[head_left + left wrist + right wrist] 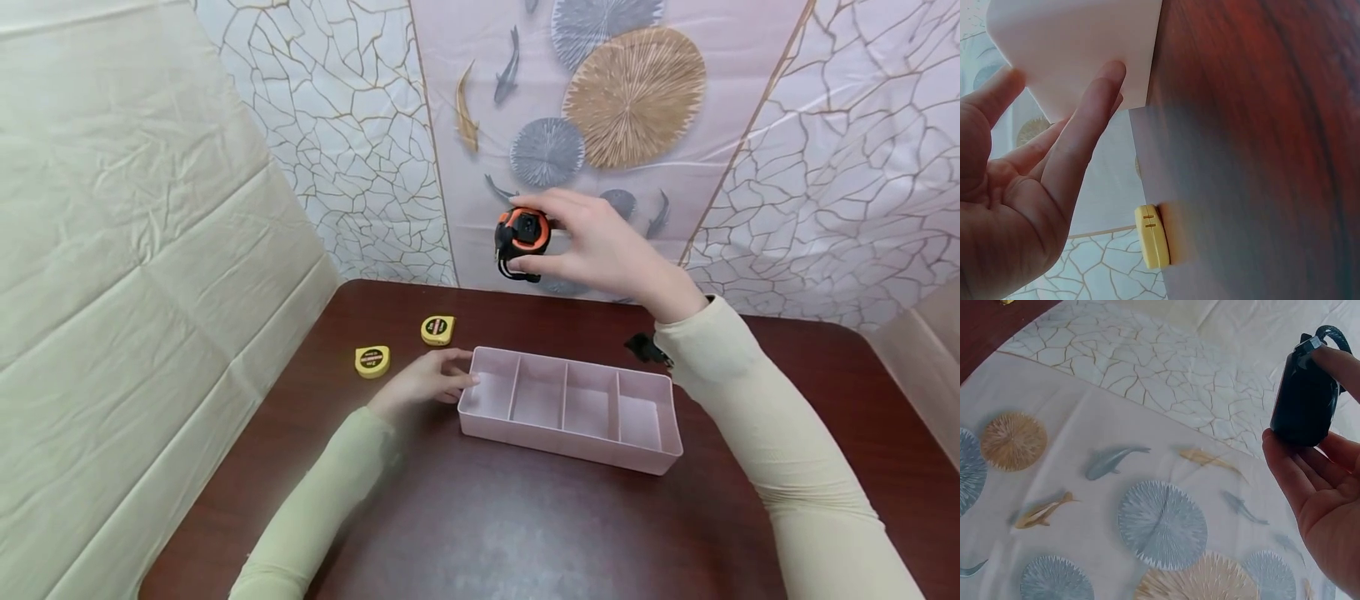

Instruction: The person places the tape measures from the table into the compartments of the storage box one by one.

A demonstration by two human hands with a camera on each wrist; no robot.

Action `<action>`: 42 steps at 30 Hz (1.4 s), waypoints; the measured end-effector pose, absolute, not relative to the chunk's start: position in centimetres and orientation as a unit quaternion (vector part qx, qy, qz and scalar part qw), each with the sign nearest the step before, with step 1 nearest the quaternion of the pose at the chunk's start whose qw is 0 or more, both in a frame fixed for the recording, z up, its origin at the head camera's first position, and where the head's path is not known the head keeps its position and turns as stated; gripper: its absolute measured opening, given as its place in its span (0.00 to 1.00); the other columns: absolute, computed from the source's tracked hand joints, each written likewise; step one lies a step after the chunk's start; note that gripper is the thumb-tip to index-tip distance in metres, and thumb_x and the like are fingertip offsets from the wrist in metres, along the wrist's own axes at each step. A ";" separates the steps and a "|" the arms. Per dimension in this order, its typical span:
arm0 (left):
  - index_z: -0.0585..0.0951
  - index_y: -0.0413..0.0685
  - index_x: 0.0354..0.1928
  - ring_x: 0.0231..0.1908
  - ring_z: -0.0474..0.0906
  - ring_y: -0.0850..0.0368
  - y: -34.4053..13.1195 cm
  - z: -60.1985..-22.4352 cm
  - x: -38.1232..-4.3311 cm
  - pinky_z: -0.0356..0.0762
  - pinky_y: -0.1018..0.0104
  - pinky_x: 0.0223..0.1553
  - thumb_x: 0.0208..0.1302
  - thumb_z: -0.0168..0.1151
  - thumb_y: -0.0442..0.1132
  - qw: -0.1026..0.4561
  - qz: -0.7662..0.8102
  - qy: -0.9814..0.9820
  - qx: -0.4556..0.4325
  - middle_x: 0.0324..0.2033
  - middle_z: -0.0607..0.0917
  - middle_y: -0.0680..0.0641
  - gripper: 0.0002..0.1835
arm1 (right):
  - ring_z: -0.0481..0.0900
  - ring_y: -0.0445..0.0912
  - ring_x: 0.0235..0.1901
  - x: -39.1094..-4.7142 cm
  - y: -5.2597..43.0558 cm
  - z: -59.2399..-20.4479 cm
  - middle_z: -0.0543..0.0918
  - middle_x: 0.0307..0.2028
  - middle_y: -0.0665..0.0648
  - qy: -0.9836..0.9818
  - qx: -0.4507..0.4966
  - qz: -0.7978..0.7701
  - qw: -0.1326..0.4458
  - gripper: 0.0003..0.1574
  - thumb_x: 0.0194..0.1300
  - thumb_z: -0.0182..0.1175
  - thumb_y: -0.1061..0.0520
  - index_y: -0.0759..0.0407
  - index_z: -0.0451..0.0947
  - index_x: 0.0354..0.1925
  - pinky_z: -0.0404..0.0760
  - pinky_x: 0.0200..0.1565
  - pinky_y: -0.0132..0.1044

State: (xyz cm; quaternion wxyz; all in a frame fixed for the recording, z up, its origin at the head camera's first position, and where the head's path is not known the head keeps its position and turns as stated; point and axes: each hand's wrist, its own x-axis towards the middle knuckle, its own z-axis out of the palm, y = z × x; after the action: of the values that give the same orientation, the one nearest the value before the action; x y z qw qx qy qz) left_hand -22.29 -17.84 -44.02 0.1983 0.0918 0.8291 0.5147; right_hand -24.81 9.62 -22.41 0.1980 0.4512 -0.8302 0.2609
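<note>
My right hand (592, 237) holds up a black and orange tape measure (523, 229) between thumb and fingers, well above the table. In the right wrist view, the tape measure's dark side (1304, 400) and its wrist cord (1335, 339) show. On the table sits a long pink divided tray (570, 446), with several compartments that hold nothing visible. My left hand (427, 379) touches the tray's left end, its fingers fairly straight against the end wall (1085, 44). Two yellow tape measures lie near that hand: one (372, 361) to its left, the other (437, 330) behind it.
The dark reddish-brown table (480, 533) carries everything. Patterned cloth (360, 125) hangs behind it, and a cream cloth (135, 292) stands on the left. A small black object (647, 348) shows beside the right sleeve; its kind is unclear.
</note>
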 end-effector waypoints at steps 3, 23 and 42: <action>0.72 0.44 0.70 0.40 0.86 0.49 -17.8 -43.8 -22.3 0.86 0.57 0.42 0.66 0.70 0.43 0.198 0.511 0.831 0.092 0.47 0.86 0.41 0.32 | 0.79 0.51 0.56 -24.8 9.2 -22.4 0.82 0.56 0.57 -0.828 0.459 0.257 0.193 0.42 0.53 0.79 0.48 0.57 0.77 0.64 0.74 0.59 0.47; 0.70 0.40 0.71 0.42 0.86 0.48 -17.8 -43.8 -22.2 0.86 0.56 0.43 0.68 0.67 0.41 0.210 0.525 0.820 0.095 0.49 0.86 0.39 0.32 | 0.81 0.47 0.48 -24.3 7.8 -22.7 0.82 0.54 0.55 -0.837 0.495 0.187 0.139 0.44 0.56 0.76 0.41 0.60 0.76 0.63 0.78 0.51 0.44; 0.69 0.40 0.71 0.47 0.85 0.48 -18.0 -44.0 -22.0 0.85 0.57 0.44 0.69 0.67 0.42 0.207 0.531 0.815 0.103 0.49 0.86 0.38 0.33 | 0.79 0.43 0.51 -24.2 7.6 -24.3 0.83 0.52 0.52 -0.863 0.453 0.203 0.095 0.40 0.53 0.76 0.39 0.55 0.79 0.59 0.76 0.55 0.42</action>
State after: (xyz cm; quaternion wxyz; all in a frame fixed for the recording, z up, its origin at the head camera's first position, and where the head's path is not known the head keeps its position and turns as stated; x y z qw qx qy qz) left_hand -22.03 -17.99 -43.97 0.2067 0.1028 0.8153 0.5311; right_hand -24.22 7.60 -24.31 0.0951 0.4527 -0.8631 0.2027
